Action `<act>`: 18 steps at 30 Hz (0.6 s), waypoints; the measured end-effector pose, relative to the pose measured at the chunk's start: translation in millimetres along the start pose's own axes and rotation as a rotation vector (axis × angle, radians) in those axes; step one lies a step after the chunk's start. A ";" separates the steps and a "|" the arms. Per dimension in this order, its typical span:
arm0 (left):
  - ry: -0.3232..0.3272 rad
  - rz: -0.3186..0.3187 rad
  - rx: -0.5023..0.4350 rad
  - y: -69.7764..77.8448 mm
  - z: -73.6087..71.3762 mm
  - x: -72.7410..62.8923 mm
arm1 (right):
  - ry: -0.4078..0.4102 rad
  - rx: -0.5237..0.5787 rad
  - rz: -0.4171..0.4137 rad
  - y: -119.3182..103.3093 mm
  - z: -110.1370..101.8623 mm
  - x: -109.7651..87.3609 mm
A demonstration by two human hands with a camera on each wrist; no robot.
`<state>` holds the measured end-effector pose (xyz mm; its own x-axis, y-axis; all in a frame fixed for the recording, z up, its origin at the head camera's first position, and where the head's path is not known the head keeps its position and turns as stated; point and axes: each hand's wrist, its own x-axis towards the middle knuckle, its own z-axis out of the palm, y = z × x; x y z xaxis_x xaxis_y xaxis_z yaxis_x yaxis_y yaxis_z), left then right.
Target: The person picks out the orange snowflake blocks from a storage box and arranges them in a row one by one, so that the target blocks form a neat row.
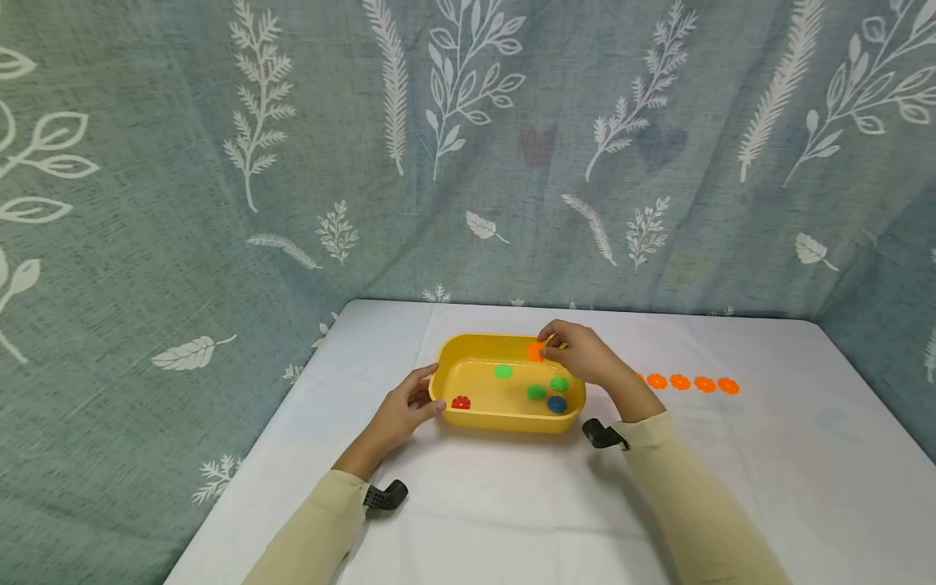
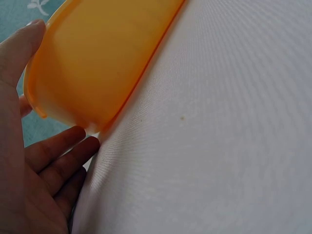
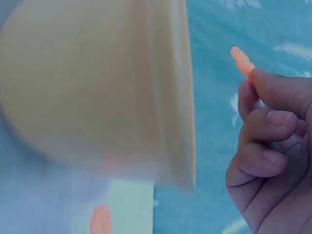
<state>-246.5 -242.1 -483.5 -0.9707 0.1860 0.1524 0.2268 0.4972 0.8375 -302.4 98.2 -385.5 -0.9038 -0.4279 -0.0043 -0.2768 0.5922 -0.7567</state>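
A yellow plastic tray (image 1: 504, 422) with rounded corners stands on the white-covered table. My left hand (image 1: 405, 402) grips its left end, thumb at the rim and fingers against the outer wall. Over the tray's far right part, my right hand (image 1: 581, 351) pinches an orange flower-shaped disc (image 1: 535, 350) between thumb and forefinger; the right wrist view shows this disc (image 3: 241, 62) edge-on, above the rim. Inside the tray lie a red disc (image 1: 461, 402), a blue disc (image 1: 556, 404) and several green discs (image 1: 503, 370) of similar shape.
Several orange discs (image 1: 680, 382) lie in a row on the table to the right of the tray, partly hidden by the right forearm. A green curtain (image 1: 409, 236) with white leaf prints hangs behind the table (image 1: 497, 504) and at its sides.
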 end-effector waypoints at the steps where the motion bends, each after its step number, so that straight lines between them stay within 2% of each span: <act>1: 0.003 -0.003 0.009 -0.1 0.8 0.0 | 0.009 0.014 0.013 2.9 -4.0 -3.0; 6: 0.019 -0.008 0.018 -1.3 -0.4 -1.0 | 0.043 0.086 0.046 14.5 -15.9 -14.6; 13: 0.017 -0.019 0.005 -3.0 -0.3 -1.7 | 0.079 0.079 0.059 30.2 -24.9 -30.9; 18: 0.005 0.002 -0.012 -5.0 -0.2 0.2 | 0.105 0.086 0.079 43.9 -32.0 -43.7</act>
<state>-247.8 -244.7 -487.6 -0.9707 0.1823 0.1569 0.2277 0.4869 0.8433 -285.5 164.8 -397.6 -0.9521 -0.3059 -0.0012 -0.1785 0.5586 -0.8100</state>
